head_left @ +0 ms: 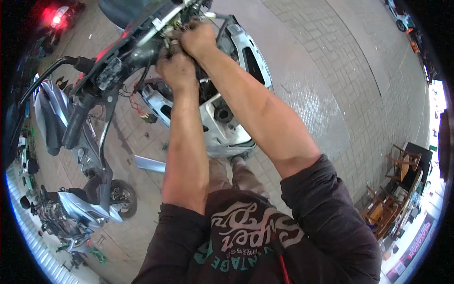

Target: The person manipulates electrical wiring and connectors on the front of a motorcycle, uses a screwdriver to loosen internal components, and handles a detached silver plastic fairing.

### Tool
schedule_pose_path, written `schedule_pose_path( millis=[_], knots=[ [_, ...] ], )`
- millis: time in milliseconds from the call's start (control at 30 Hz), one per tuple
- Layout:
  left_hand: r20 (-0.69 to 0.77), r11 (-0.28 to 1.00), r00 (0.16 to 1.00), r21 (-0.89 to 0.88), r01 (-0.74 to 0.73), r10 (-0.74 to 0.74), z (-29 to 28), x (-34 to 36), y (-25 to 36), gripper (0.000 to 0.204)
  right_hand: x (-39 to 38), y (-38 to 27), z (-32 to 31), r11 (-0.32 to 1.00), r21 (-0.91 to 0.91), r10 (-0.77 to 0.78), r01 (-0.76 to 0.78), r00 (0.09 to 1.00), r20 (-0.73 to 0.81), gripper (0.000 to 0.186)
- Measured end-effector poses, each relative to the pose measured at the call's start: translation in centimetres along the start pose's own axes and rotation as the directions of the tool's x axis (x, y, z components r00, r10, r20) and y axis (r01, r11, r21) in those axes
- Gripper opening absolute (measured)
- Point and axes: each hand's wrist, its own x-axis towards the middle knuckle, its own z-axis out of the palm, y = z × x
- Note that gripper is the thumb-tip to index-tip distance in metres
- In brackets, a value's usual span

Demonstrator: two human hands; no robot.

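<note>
Both of my hands work close together among the wiring [175,22] of a scooter's exposed handlebar area. My left hand [177,70] is closed, its fingers curled in toward the wires. Just beyond it and to the right, my right hand [198,39] is closed too, with its fingertips pressed in by the same wires. What either hand pinches is hidden by the fingers. To the left stick out the black handlebar grip [78,124] and a brake lever [107,125]. Below my forearms sits the scooter's opened body, with a pale plastic panel [218,130] around a dark round opening.
A connector on loose red wires [150,118] hangs left of the body. On the paving lies a light blue trim piece [150,164]. A silver-blue scooter [87,206] stands at left, a motorbike with a lit red lamp [57,21] at far left, wooden chairs [402,163] at right.
</note>
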Motion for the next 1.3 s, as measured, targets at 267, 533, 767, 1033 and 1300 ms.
schedule_pose_path(
  millis=[267,533,767,1033,1300],
  knots=[
    [0.408,0.778,0.897,0.503,-0.377,0.172,0.2,0.5,2.3,0.046,4.0,-1.5,-1.4,0.862,-0.507,0.049,0.007,0.994,0.096,0.039],
    [0.539,0.506,0.814,0.775,-0.38,-0.215,-1.2,3.7,5.3,0.064,1.9,1.1,-1.8,0.985,0.16,-0.097,0.064,0.974,0.207,0.042],
    [0.413,0.244,0.862,0.904,-0.35,-0.295,-0.7,2.9,5.8,0.069,0.1,-1.0,-3.2,0.951,0.255,-0.068,0.174,0.924,-0.375,0.038],
    [0.328,0.164,0.854,0.944,-0.285,-0.403,0.9,3.2,4.2,0.084,1.0,-3.1,-1.6,0.868,0.481,0.087,0.121,0.917,-0.389,0.043],
    [0.459,0.291,0.815,0.882,-0.371,-0.353,-1.5,6.2,0.1,0.066,0.2,-3.1,-1.0,0.975,0.003,-0.216,0.223,0.951,-0.222,0.027]
  ],
)
